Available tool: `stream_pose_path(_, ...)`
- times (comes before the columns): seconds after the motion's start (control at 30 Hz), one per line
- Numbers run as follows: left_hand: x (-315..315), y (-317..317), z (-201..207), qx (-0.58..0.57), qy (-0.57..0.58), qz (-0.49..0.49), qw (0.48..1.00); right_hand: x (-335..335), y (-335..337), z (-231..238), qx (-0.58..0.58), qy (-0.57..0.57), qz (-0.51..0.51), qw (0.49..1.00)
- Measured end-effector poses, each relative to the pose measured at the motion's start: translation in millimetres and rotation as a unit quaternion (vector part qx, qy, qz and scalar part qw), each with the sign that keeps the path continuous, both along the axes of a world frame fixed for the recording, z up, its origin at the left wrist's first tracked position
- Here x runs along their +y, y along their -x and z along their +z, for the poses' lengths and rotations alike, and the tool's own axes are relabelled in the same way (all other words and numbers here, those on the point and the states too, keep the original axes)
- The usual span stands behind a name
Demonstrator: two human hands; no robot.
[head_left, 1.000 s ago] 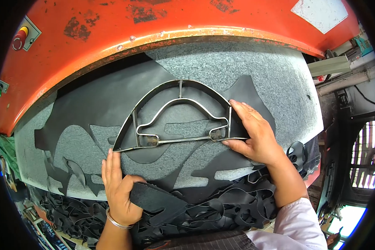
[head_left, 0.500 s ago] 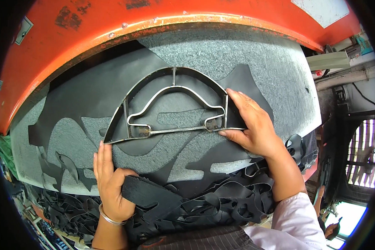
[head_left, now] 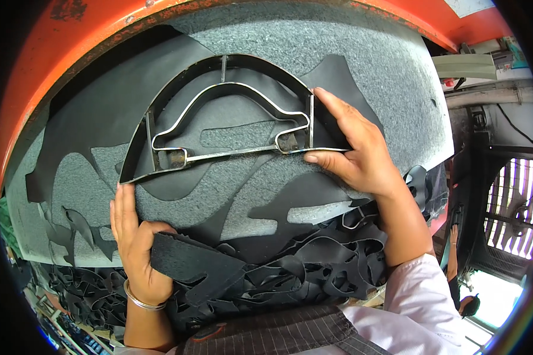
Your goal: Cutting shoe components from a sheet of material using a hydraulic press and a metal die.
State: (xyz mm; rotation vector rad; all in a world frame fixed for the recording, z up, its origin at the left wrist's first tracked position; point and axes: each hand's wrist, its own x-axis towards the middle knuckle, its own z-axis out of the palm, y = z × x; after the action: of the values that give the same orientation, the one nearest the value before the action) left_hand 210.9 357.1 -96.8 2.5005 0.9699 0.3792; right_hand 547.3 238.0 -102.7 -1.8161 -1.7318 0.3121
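Observation:
A large arched metal cutting die lies over a black leather-like sheet with cut-out openings. My right hand grips its right end, thumb on the front edge and fingers along the arch. With straight fingertips my left hand touches the die's left corner. The same hand clamps a notched black leather-like piece between its thumb and palm; whether that is one piece or a stack I cannot tell. Part of the sheet shows through the die's frame, beside a bare strip of board.
Under the sheet is a grey, worn board. An orange machine beam curves along the far side. A heap of black offcuts lies along the near edge. Another person's arm shows at the far right.
The view has shifted, so the whole scene sits higher in the picture. Against the sheet, the die has slid slightly left and away, both hands moving with it. The left hand still holds its piece.

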Motion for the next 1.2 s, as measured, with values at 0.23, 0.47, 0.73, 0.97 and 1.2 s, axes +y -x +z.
stream_pose_path(0.23,-0.3,-0.3,-0.1,0.001,-0.007,0.0,1.0,-1.8,-0.6,-1.3,0.023,-0.008,0.0,1.0)
stream_pose_path(0.47,1.1,-1.7,-1.1,0.0,-0.022,0.003,1.0,2.3,-1.2,0.0,-0.014,-0.014,-0.002,1.0)
stream_pose_path(0.73,-0.5,0.7,1.3,-0.004,-0.006,-0.004,1.0,0.8,3.4,2.4,-0.028,0.0,-0.002,1.0)
stream_pose_path(0.97,-0.1,2.2,0.7,0.004,-0.006,0.0,1.0,1.1,2.9,2.3,-0.031,-0.005,0.0,1.0)
stream_pose_path(1.2,-1.7,0.6,-0.1,-0.001,-0.019,0.006,1.0,0.0,1.9,2.5,-0.031,-0.012,0.006,0.999)
